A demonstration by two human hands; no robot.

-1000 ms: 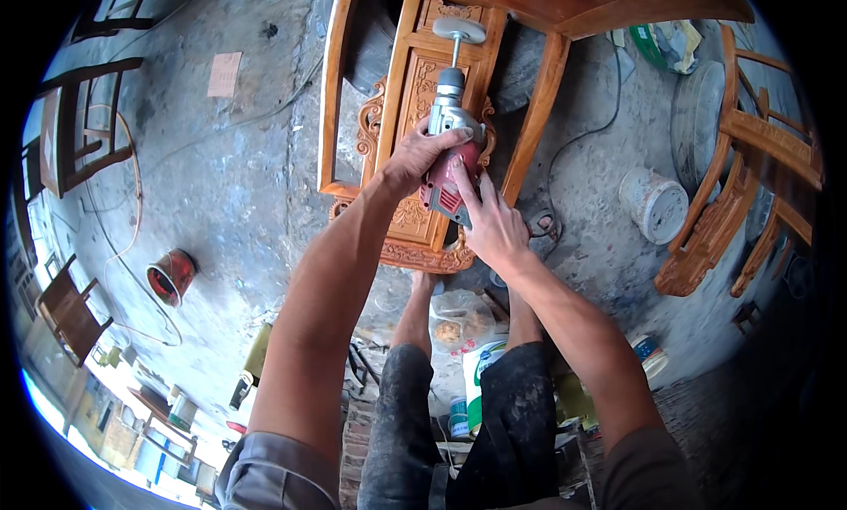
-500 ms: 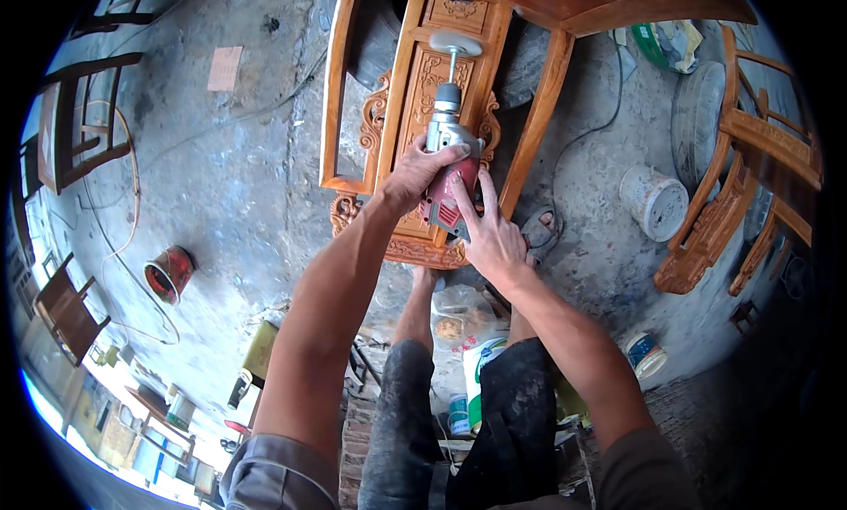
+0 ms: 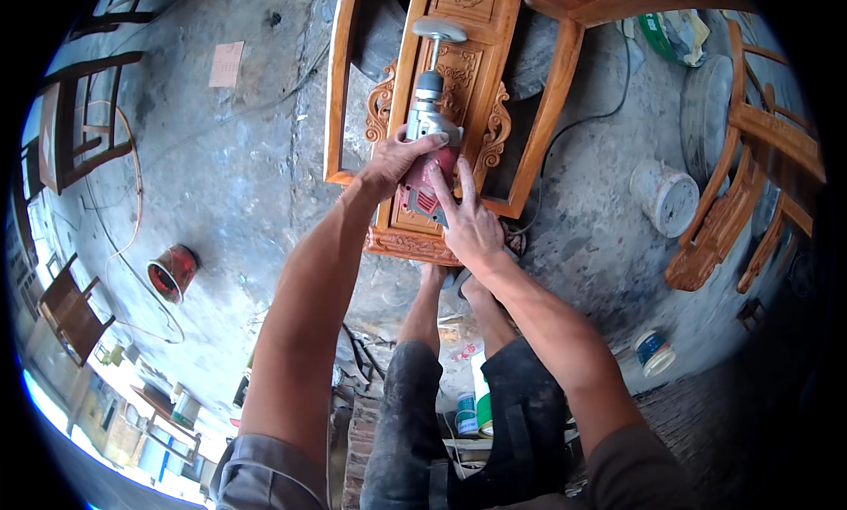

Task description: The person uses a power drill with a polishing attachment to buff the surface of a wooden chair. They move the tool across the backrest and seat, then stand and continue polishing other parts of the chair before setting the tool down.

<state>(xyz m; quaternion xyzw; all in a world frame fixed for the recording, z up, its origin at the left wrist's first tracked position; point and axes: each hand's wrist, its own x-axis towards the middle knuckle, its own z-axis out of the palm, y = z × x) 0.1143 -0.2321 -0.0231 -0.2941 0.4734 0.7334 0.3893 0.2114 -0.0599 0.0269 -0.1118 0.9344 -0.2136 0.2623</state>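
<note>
A red and silver power drill (image 3: 432,126) is in both my hands, its shaft pointing away from me. A pale round polishing disc (image 3: 439,29) is fitted on its tip. Wrapped round the silver-and-red body from the left is my left hand (image 3: 393,164), thumb across the top. My right hand (image 3: 474,232) grips the rear end, two fingers stretched along the red casing; its other fingers are hidden. Beneath the drill lies an orange-brown wooden chair (image 3: 540,131) with a carved back panel (image 3: 481,51). Whether the disc touches the panel, I cannot tell.
A dark cable (image 3: 578,122) curves over the concrete floor on the right. Beyond it stand a white bucket (image 3: 663,198) and another carved wooden chair (image 3: 719,219). At left are a red-stained bucket (image 3: 172,273) and a dark stool (image 3: 75,311). Paint cans (image 3: 466,415) sit between my legs.
Both hands and the drill have shifted slightly left and away from me over the carved panel. The whole view has shifted a little too. My grip looks the same.
</note>
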